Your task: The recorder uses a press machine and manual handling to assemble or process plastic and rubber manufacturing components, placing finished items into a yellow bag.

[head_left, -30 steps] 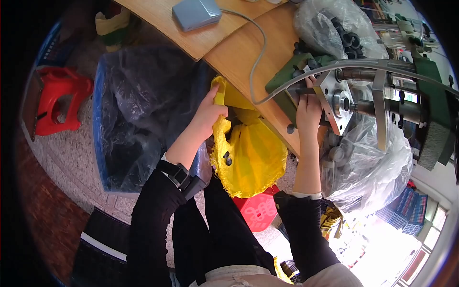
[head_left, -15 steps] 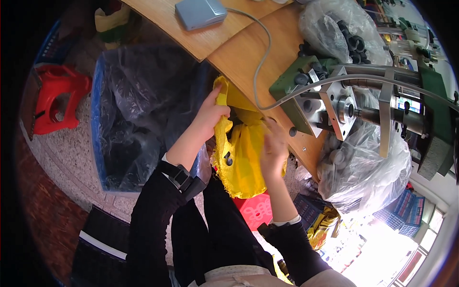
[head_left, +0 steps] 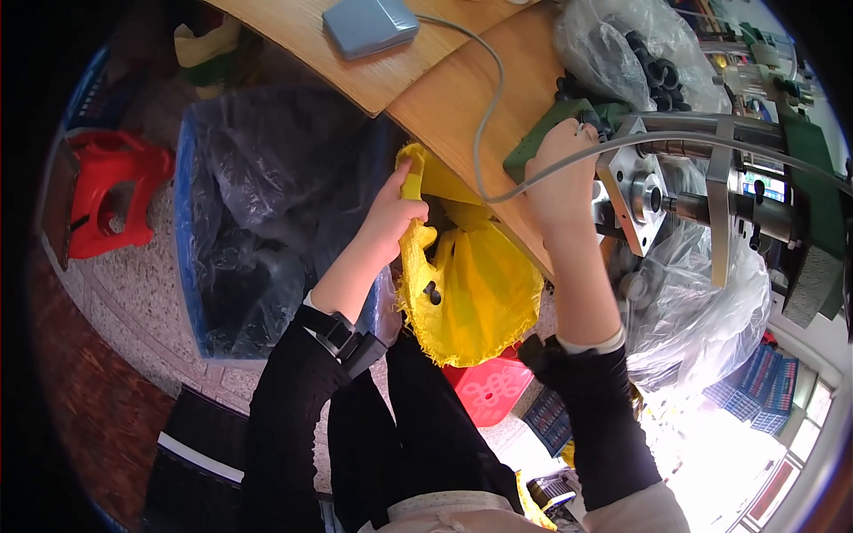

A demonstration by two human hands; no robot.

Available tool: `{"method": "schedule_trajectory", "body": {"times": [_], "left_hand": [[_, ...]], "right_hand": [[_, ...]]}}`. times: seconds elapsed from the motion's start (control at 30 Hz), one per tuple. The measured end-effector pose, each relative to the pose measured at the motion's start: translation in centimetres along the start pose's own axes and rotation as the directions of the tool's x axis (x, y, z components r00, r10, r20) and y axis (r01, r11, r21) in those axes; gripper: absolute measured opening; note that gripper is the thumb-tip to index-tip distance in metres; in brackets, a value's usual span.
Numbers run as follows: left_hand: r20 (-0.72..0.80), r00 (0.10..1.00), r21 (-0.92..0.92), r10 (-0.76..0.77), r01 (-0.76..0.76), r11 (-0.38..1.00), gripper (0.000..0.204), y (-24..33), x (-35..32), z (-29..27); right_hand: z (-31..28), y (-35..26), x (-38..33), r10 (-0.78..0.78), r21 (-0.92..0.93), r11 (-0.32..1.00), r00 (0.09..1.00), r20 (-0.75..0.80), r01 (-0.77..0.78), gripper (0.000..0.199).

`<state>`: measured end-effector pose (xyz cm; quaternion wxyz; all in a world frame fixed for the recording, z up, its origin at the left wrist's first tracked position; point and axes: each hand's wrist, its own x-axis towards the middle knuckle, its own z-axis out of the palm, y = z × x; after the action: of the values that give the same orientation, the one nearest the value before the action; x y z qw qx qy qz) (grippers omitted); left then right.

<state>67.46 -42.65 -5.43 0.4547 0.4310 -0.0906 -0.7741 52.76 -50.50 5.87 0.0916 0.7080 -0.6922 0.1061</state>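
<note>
My left hand (head_left: pixel 397 216) grips the rim of a yellow woven sack (head_left: pixel 489 298) hanging below the table edge, its mouth held up with a frayed lower edge. A couple of small black round parts (head_left: pixel 433 292) lie on the yellow cloth. Up on the table, my right hand (head_left: pixel 562 169) rests over the green block of a machine (head_left: pixel 533 147), palm down with curled fingers. Its fingertips are among small dark parts beside the metal plate (head_left: pixel 631 195); what they hold, if anything, is hidden. A grey cable (head_left: pixel 490 107) passes right by this hand.
A blue-edged bin lined with clear plastic (head_left: pixel 258 213) stands left of the sack. On the wooden table (head_left: pixel 462 84) lie a grey pedal-like box (head_left: pixel 371 27) and a clear bag of black parts (head_left: pixel 640 53). A red stool (head_left: pixel 115 191) is far left, a red basket (head_left: pixel 490 391) below.
My right hand has moved from the sack's right side up and right onto the green machine block. My left hand keeps its hold, and the sack's right side has spread outward.
</note>
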Motion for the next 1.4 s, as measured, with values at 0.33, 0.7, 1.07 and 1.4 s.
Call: {"method": "schedule_trajectory", "body": {"times": [0.33,0.7,1.07,1.4], "left_hand": [[0.02,1.0,-0.042,-0.013,0.013,0.999,0.079,0.2,-0.3,0.1],[0.001,1.0,-0.015,0.0,0.0,1.0,0.079,0.4,-0.8,-1.9],[-0.007,1.0,0.015,-0.025,0.025,1.0,0.08,0.6,-1.2,-1.7],[-0.009,0.999,-0.029,-0.053,0.053,0.998,0.08,0.4,-1.8,-2.1]], "right_hand": [[3.9,2.4,2.8,0.121,-0.492,0.869,0.988,0.092,-0.061,0.019],[2.2,0.6,1.4,-0.071,-0.12,0.99,0.996,0.05,0.076,0.019],[7.1,-1.3,1.9,-0.183,0.328,0.929,0.983,0.001,0.172,0.02],[6.0,-2.9,-3.1,-0.099,0.301,0.951,0.993,0.07,0.074,0.007]]}}
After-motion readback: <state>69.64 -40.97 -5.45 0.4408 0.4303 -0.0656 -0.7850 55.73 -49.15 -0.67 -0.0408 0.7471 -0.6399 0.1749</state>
